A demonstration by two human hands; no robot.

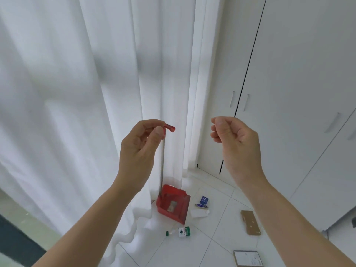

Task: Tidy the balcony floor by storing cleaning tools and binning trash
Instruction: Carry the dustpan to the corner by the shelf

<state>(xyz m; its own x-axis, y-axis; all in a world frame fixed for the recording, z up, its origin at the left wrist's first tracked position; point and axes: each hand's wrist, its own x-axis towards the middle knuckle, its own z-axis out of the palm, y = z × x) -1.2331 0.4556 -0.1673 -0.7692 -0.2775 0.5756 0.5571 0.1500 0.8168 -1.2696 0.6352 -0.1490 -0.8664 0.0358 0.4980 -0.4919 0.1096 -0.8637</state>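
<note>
With the left hand (138, 149) pinching the handle (170, 128) and the right hand (237, 143) curled empty, we should lift the dustpan (173, 206) vertically.

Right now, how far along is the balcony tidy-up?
Done: little; one scrap lies in the dustpan. In hand: the left hand pinches the handle top; the right hand is curled and empty. Left: bottle, blue wrapper, white paper, cardboard and flat box lie on the floor; no bin in view.
</note>
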